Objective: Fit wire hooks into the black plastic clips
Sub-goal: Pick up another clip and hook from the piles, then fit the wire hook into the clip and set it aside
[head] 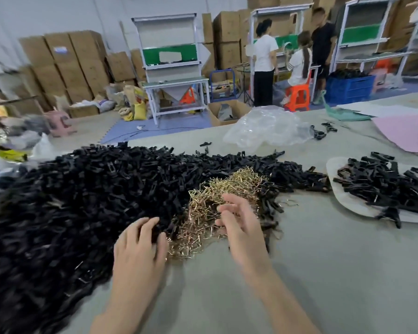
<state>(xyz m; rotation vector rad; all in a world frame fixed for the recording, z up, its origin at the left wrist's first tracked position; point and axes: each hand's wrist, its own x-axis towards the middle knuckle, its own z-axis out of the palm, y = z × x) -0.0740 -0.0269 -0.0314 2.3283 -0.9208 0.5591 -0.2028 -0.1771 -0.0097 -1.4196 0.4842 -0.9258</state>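
Left hand (140, 247) laid palm-down, fingers spread, on clip heap (70, 201). Right hand (239, 225) held over wire hooks (215, 189), fingers loosely curled; any pinch cannot be told.

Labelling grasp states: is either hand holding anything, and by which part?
Right hand holds nothing, fingers loosely curled over the wire hooks. Left hand has fingertips in the black clips; any grip there cannot be told.

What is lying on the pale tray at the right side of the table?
A heap of black plastic clips lies on the pale tray, some reaching over its near rim. Only its left edge shows bare; the middle is covered, so anything beneath is hidden.
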